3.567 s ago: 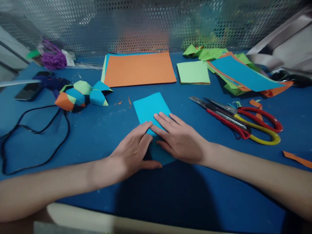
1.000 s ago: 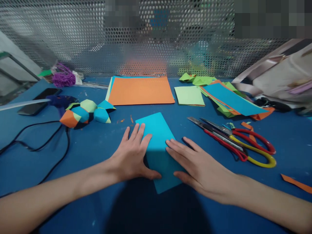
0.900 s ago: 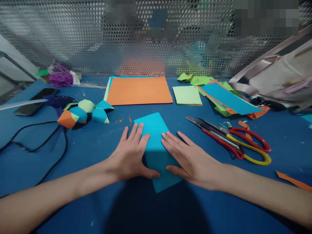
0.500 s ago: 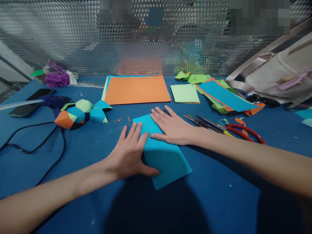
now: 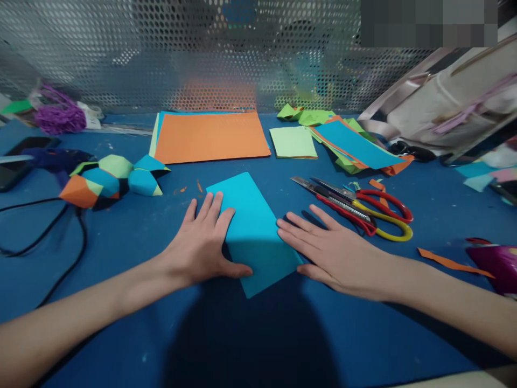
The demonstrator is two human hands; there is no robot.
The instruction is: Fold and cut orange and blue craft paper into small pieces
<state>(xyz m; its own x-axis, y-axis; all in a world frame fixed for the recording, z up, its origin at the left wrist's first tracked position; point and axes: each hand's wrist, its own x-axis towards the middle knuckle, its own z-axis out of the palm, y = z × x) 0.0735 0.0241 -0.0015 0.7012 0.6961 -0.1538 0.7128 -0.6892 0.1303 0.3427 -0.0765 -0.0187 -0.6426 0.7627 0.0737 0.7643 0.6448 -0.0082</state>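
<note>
A blue sheet of paper [image 5: 252, 226], apparently folded, lies slantwise on the blue table in front of me. Along its left edge rests my left hand [image 5: 204, 242], open, with the thumb and fingertips on the paper. My right hand [image 5: 327, 248] is open too, flat at the paper's right edge, its fingertips and thumb touching that edge. Just beyond the right hand lie scissors [image 5: 393, 218] with red and yellow handles and a red-handled cutter [image 5: 343, 207].
Orange sheets [image 5: 212, 137] top a paper stack at the back, beside pale green squares [image 5: 294, 143] and a pile of blue strips [image 5: 359, 143]. On the left are folded paper shapes [image 5: 109, 178], a glue gun [image 5: 60, 161] with its cord, and purple string [image 5: 60, 113]. A bag [image 5: 452, 102] stands right.
My right hand has slid from the top of the blue paper down to its lower right edge. My left hand stays on the left edge. The view has shifted slightly.
</note>
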